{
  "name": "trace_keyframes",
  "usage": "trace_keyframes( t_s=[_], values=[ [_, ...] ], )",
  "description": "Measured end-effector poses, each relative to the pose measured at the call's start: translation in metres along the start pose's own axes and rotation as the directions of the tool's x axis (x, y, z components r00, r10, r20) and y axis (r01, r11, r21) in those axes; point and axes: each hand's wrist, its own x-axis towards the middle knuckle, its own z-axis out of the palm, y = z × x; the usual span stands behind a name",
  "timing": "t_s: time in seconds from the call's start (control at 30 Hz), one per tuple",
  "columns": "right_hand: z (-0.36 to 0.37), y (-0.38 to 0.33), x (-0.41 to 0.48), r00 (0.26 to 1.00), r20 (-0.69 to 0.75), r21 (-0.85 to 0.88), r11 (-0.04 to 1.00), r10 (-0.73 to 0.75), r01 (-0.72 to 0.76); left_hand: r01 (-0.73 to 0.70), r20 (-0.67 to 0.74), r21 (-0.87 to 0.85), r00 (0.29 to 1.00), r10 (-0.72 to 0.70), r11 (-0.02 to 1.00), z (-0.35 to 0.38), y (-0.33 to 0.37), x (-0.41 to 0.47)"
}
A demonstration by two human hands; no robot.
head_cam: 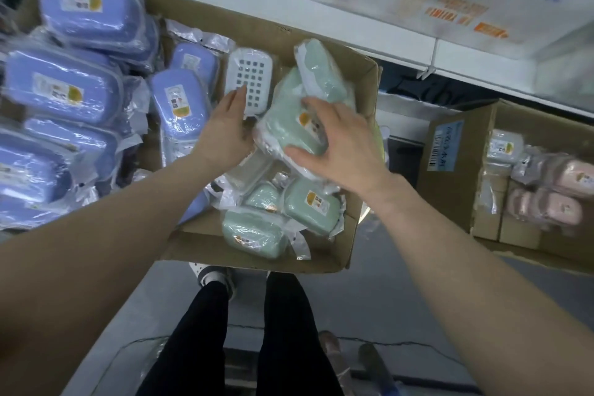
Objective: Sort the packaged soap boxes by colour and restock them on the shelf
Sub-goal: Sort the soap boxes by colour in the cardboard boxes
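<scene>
Shelf: the white shelf (250,6) carries the sorting; purple soap boxes (64,90) are heaped on its left side, well apart from a second carton of pink boxes (559,193) off to the right.
Carton: an open cardboard carton (321,38) sits between them, mostly green boxes on its right and a few purple ones on its left.
Green box in hand: a bagged green soap box (283,125) lies tilted on top of other green ones (310,206), roughly mid-carton.
How it will handle: looks light and rigid inside, but the loose clear film looks slippery and crinkly; I would pinch across the hard long sides, never the slack bag ends.
White tray: a perforated white insert (249,83) lies just beyond, unbagged as far as I can tell.
Right hand: the right hand (337,138) is spread wide over the green box, thumb on its near edge, fingers over the label, clasping it from above, wrist bent down.
Left hand: the left hand (226,125) is flat and open, palm against the box's left side, fingertips (239,94) reaching the white insert; it grips nothing that I can see.
</scene>
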Motion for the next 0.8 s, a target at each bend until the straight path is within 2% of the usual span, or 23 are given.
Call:
trace_keyframes(
  t_s=[0.1,0.2,0.27,0.37,0.4,0.53,0.67,0.8],
  values=[
    [-0.012,-0.017,0.042,0.992,-0.126,0.038,0.999,-0.02,0.025,-0.011,0.001,0.023,1.0,0.011,1.0,0.002,-0.006,-0.008],
    [-0.016,-0.021,0.081,0.98,-0.198,0.029,0.999,0.026,-0.02,0.001,0.022,0.018,1.0,-0.001,1.0,0.002,-0.011,-0.011],
    [-0.018,-0.016,0.098,0.972,-0.208,0.088,0.992,0.109,-0.092,0.013,0.019,-0.003,1.0,-0.013,1.0,0.001,-0.014,-0.011],
    [-0.021,0.001,0.108,0.922,-0.22,0.335,0.912,0.319,-0.236,-0.022,0.009,0.004,1.0,0.022,1.0,0.0,-0.011,-0.005],
    [-0.021,0.008,0.107,0.898,-0.243,0.328,0.903,0.366,-0.279,-0.043,0.006,0.016,0.999,0.043,0.999,0.0,-0.008,-0.001],
    [-0.01,0.041,0.091,0.851,-0.298,-0.018,0.888,0.433,-0.459,-0.032,0.001,0.001,0.999,0.032,0.999,0.005,0.009,0.019],
    [0.011,0.066,0.081,0.855,-0.144,-0.126,0.848,0.499,-0.516,0.07,-0.017,-0.091,0.997,-0.072,0.993,0.009,0.019,0.041],
    [0.013,0.066,0.083,0.866,-0.089,-0.239,0.833,0.492,-0.498,0.057,-0.144,-0.125,0.987,-0.075,0.991,0.007,0.013,0.041]
  ],
)
